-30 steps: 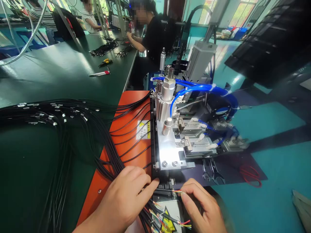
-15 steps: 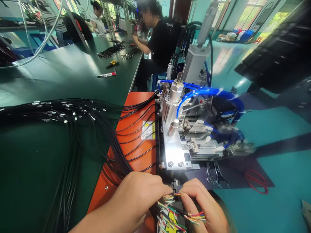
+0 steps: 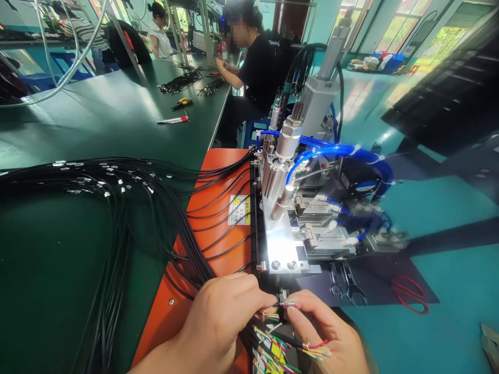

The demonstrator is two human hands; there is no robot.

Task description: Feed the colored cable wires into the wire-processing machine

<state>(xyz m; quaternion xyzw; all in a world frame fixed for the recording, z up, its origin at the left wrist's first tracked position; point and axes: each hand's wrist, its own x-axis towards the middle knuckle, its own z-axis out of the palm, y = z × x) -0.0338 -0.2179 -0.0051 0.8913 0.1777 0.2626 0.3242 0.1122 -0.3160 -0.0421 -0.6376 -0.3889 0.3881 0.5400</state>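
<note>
My left hand (image 3: 218, 322) is closed around a bundle of black cables (image 3: 179, 249) at the front edge of the orange plate (image 3: 222, 171). Its thumb and forefinger pinch one cable's stripped end. My right hand (image 3: 323, 332) pinches the same coloured wire ends (image 3: 286, 305) right in front of the machine's slot. More stripped cable ends (image 3: 273, 348) with red, green and yellow cores fan out below both hands. The silver pneumatic machine (image 3: 288, 208) with blue air hoses (image 3: 335, 150) stands just behind my fingers.
The black cables sweep left over the dark green bench (image 3: 58, 249). Pliers (image 3: 181, 103) and a cutter (image 3: 173, 120) lie farther back. A person in black (image 3: 253, 67) works at the bench's far end. Wrenches (image 3: 345, 283) and a red loop (image 3: 409, 293) lie right of the machine.
Both hands have brought the pinched wire end a little higher, closer to the machine's front slot. The camera view has shifted slightly.
</note>
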